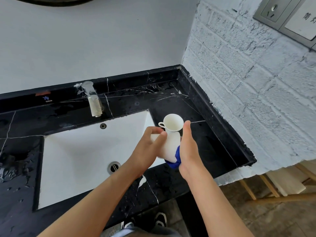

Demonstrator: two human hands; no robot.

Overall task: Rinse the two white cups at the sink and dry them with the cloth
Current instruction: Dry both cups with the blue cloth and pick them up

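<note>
Two hands: both busy over the right end of the sink, close together with one cup between them.
Left hand (150, 144): fingers curled around the rim end of the held cup (171, 147), clamped on it from the left; a thumb lies across the white wall.
Right hand (188, 147): pressed flat against the cup's other side, closed on the blue cloth (175, 160), which bunches out below the palm and under the cup's base.
Second cup (172, 123): stands upright on the black desk (213, 134) just behind the hands, handle turned left, apart from the cloth; whether it touches the held cup I cannot tell.
Sink (77, 159): white basin, drain open, no water running from the tap (93, 100).
Desk surface: beads and smears of water left of the basin and along the front edge.
Progress, as I judge it: rinsing looks over, since the tap is off and the cloth is in use; drying of the held cup is under way. The standing cup may be dried already or waiting, nothing here settles it.
Hidden: the right palm covers most of the cloth; the held cup's handle and inside are out of sight.
Cut off: a dark round edge at the top and a wall socket at the upper right.
</note>
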